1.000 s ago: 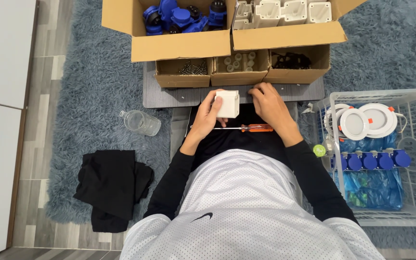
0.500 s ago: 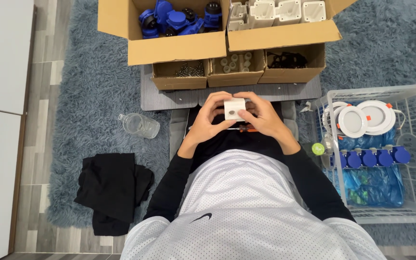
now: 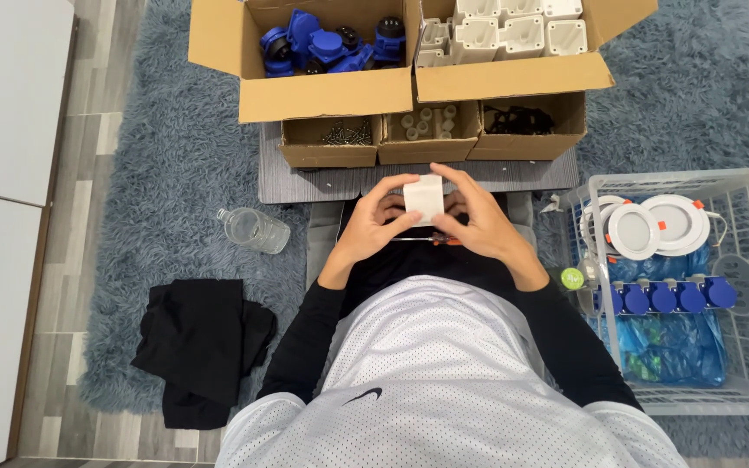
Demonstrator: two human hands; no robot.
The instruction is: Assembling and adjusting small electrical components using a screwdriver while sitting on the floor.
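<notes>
White plastic housing (image 3: 424, 198) sat clamped between your left hand (image 3: 373, 227) and right hand (image 3: 478, 227); a loosened grip could have dropped it onto the screwdriver (image 3: 431, 240).

White box (image 3: 424, 198) in hand; blue fittings (image 3: 322, 43) in brown cardboard carton (image 3: 322, 94); shaggy grey-blue rug (image 3: 175, 173); black cloth (image 3: 201, 347).

The white box (image 3: 424, 198) hides most of both hands' fingertips, so the exact grip of the left hand (image 3: 373, 227) and right hand (image 3: 483, 227) cannot be read. Under the hands a screwdriver (image 3: 433, 240) shows only as a thin strip — its tip is covered. The two big cartons (image 3: 327, 94) are cut off at the top edge, and the screws (image 3: 346, 133) are too small to tell apart.
</notes>
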